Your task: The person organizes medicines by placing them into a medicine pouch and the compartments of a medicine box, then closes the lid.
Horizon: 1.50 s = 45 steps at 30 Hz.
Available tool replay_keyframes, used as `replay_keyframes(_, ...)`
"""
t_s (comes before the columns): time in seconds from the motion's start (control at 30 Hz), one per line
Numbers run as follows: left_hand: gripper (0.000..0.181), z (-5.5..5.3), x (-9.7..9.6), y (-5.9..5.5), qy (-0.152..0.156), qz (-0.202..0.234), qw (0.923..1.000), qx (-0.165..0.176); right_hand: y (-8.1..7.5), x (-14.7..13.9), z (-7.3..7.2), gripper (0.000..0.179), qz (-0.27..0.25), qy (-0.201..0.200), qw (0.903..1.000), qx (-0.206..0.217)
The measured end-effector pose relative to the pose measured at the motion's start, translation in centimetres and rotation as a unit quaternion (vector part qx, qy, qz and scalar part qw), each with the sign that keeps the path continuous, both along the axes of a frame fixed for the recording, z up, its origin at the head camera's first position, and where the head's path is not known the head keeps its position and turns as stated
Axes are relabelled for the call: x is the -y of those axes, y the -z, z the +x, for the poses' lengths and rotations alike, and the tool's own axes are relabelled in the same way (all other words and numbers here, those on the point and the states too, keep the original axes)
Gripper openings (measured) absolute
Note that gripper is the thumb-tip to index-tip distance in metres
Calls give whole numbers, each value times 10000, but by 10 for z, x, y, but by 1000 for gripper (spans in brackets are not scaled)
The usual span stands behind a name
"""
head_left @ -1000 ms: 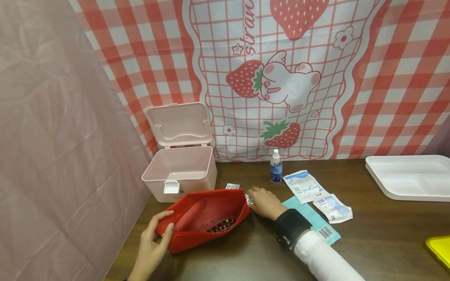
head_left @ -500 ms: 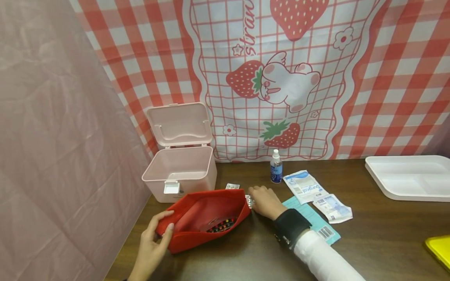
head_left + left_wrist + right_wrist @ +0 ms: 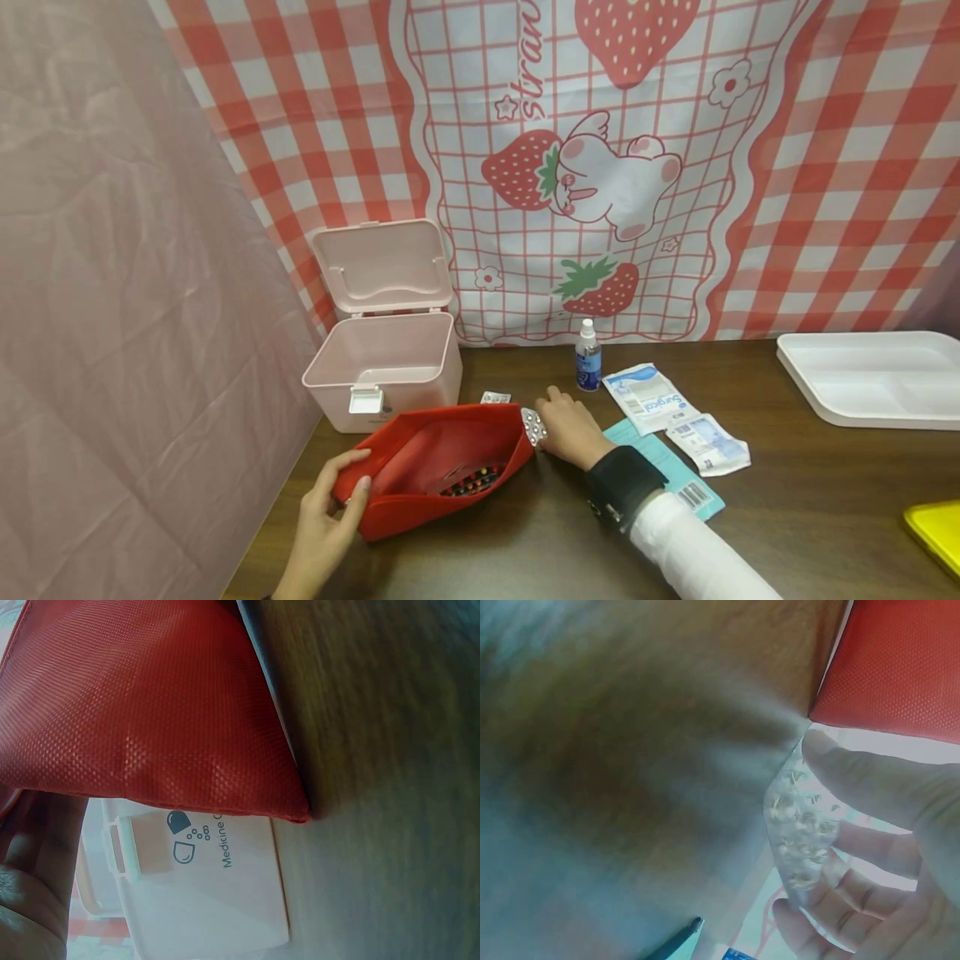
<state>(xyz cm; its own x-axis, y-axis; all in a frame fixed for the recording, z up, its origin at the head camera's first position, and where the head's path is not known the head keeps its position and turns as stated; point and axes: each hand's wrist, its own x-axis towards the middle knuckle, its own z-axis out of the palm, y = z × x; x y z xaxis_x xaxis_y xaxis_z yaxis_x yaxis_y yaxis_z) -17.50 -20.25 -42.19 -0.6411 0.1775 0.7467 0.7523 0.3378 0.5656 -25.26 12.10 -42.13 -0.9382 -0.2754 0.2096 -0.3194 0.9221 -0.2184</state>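
My left hand (image 3: 322,521) grips the left end of a red fabric pouch (image 3: 405,515), thumb inside its mouth edge. The pouch gapes upward, and a dark blister pack with red and yellow pills (image 3: 476,481) lies inside. At the pouch's right end, my right hand (image 3: 568,429) pinches a silver blister pack (image 3: 533,427). In the right wrist view the blister pack (image 3: 799,825) stands between the thumb and the fingers, with the red pouch (image 3: 900,671) just beyond the thumb. The left wrist view has the pouch's underside corner (image 3: 165,735) large in front.
A pink medicine box (image 3: 420,398) with raised lid stands behind the pouch. Another small blister pack (image 3: 496,398) lies beside it. Rightward are a spray bottle (image 3: 588,364), a surgical packet (image 3: 648,398), a smaller white packet (image 3: 712,446), a teal packet (image 3: 697,492), a white tray (image 3: 806,392) and a yellow item (image 3: 937,529).
My right hand has shifted slightly right and its fingers have lifted; more of the silver blister pack shows at the pouch's end. The left hand and pouch have stayed put.
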Motion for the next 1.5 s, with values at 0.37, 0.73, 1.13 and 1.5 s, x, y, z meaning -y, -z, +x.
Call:
replay_keyframes(0.37, 41, 1, -1, -1, -14, -14, 10000, -5, -3, 0, 4, 21, -292, -163, 9982, -500)
replay_keyframes(0.73, 41, 0, 0, -1, -27, -13, 10000, -36, -16, -5, 14, 21, -477, -10, 9955, -824)
replay_keyframes(1.13, 41, 1, 0, -1, -24, -14, 10000, -15, -48, -11, 28, 23, -908, -25, 9863, -1377)
replay_keyframes(1.5, 41, 0, 0, 0, -13, -11, 10000, -30, -80, -10, 47, 18, -1348, -107, 9727, -1885)
